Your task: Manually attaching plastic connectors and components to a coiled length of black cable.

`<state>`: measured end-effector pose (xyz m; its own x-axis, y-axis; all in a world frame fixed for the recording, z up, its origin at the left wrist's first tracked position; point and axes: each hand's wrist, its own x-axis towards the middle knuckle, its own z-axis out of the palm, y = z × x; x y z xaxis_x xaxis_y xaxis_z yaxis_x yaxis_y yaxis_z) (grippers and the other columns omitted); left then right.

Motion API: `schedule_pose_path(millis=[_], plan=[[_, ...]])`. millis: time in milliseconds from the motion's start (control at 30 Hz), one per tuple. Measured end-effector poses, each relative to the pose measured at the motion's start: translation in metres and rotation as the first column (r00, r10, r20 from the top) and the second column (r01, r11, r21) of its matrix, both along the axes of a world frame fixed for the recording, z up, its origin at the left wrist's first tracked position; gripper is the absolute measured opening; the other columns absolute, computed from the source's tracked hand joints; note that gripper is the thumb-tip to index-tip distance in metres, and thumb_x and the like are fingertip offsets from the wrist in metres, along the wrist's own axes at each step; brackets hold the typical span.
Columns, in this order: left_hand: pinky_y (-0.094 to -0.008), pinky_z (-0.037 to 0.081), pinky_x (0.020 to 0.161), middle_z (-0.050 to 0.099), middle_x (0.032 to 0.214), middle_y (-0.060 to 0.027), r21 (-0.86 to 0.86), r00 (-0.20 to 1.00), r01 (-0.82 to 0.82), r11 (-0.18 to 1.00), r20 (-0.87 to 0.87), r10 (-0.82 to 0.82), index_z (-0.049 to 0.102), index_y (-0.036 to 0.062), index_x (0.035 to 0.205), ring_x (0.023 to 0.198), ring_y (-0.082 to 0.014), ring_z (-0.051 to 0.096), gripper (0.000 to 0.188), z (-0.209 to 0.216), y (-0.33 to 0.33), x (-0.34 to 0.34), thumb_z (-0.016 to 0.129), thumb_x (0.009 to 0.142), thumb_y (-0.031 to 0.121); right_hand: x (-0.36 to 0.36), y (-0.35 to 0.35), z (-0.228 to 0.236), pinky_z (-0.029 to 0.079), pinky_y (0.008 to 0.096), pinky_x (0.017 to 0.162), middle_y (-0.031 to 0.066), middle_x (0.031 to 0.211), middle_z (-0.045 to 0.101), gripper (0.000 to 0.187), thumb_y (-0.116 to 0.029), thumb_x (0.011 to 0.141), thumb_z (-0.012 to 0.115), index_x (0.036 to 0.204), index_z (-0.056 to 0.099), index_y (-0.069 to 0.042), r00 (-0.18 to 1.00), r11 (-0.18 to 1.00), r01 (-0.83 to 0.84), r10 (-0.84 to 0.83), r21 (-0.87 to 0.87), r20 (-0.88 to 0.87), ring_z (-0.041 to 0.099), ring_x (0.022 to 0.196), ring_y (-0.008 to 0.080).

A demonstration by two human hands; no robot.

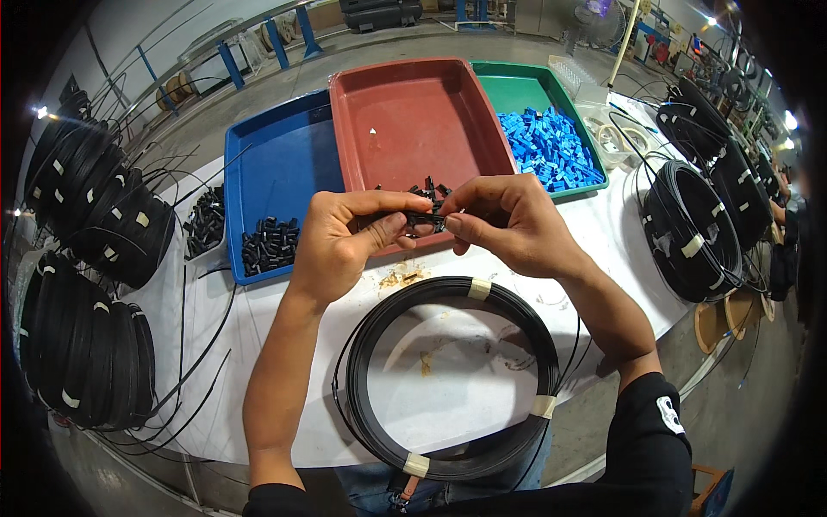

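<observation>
Grip closed, left hand (340,241) and right hand (512,220) pinch a small black piece (423,218) over the middle of the desk (301,405). Adjusting it seems the step in hand; the next move likely calls for steady control. A black coil (361,379) overhangs the near edge; a blue tray (280,164), red tray (418,121) and green tray (515,84) stand along the far edge.

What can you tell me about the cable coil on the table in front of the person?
The cable coil is a large, roughly round ring of many black turns, plastic-looking, bundled closely but with some slack on its left. Three pale tape bands show on it. It lies roughly flat on the white table covering, its near side overlapping the person's jeans in view. Neither the left hand nor the right hand touches it.
</observation>
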<state>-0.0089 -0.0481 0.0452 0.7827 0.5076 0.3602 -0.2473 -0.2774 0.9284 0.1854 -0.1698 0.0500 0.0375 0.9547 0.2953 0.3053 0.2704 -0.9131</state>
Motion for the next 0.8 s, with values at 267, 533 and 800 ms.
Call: schedule_pose_path(millis=[267, 533, 800], plan=[[-0.0301, 0.062, 0.071, 0.072, 0.098, -0.0221, 0.022, 0.997, 0.003, 1.0, 0.075, -0.005, 0.068, -0.0105, 0.107, 0.086, -0.0245, 0.073, 0.021, -0.005, 0.001, 0.002, 0.064, 0.09, 0.001, -0.002, -0.002, -0.002, 0.054, 0.0252, 0.068, 0.009, 0.082, 0.071, 0.016, -0.007, 0.092, 0.065, 0.099, 0.068, 0.007, 1.0, 1.0, 0.017, -0.017, 0.023, -0.012, 0.067, 0.075, 0.01], [-0.0271, 0.06, 0.069, 0.072, 0.092, -0.0184, 0.064, 0.996, -0.063, 0.996, 0.059, 0.059, 0.067, -0.0077, 0.11, 0.08, -0.0188, 0.072, 0.027, -0.003, -0.004, 0.002, 0.072, 0.084, -0.002, -0.007, -0.008, 0.002, 0.054, 0.0234, 0.067, 0.0074, 0.084, 0.069, 0.016, -0.006, 0.094, 0.066, 0.102, 0.065, 0.007, 0.998, 0.999, 0.03, -0.03, 0.012, 0.058, 0.067, 0.075, 0.01], [-0.0263, 0.061, 0.074, 0.071, 0.089, -0.014, 0.078, 0.966, -0.226, 0.971, 0.143, 0.214, 0.057, 0.0018, 0.097, 0.084, -0.015, 0.071, 0.026, -0.002, -0.019, 0.009, 0.072, 0.077, -0.008, -0.009, -0.014, 0.008, 0.048, 0.0274, 0.057, 0.0121, 0.079, 0.07, 0.019, -0.005, 0.088, 0.068, 0.104, 0.066, 0.004, 0.983, 0.994, 0.083, -0.095, 0.077, 0.16, 0.063, 0.065, 0.0115]])
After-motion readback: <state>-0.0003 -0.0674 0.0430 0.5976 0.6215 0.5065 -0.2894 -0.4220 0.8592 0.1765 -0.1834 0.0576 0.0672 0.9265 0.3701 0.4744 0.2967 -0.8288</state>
